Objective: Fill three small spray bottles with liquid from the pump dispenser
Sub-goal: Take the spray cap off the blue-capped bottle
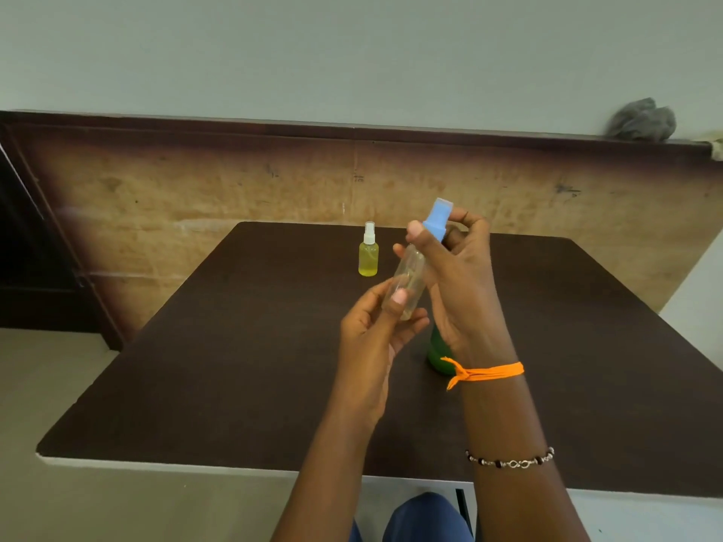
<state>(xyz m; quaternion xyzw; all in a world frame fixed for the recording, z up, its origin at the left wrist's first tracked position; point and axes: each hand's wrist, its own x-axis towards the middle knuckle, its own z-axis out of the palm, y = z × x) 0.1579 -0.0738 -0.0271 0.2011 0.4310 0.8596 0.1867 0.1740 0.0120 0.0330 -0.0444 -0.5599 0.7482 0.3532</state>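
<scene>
A small clear spray bottle (410,279) with a blue spray top (438,221) is held tilted above the dark brown table (234,365). My left hand (371,338) pinches its lower end between thumb and fingers. My right hand (457,283) grips the blue top with thumb and fingers. A second small spray bottle (368,252), full of yellow liquid and with a white top, stands upright on the table behind my hands. A green bottle (438,352) stands under my right hand, mostly hidden; its top cannot be seen.
A brown board (195,189) backs the table's far edge. A grey cloth (641,119) lies on the ledge at the upper right. My knee in blue cloth (426,518) shows below the table's near edge.
</scene>
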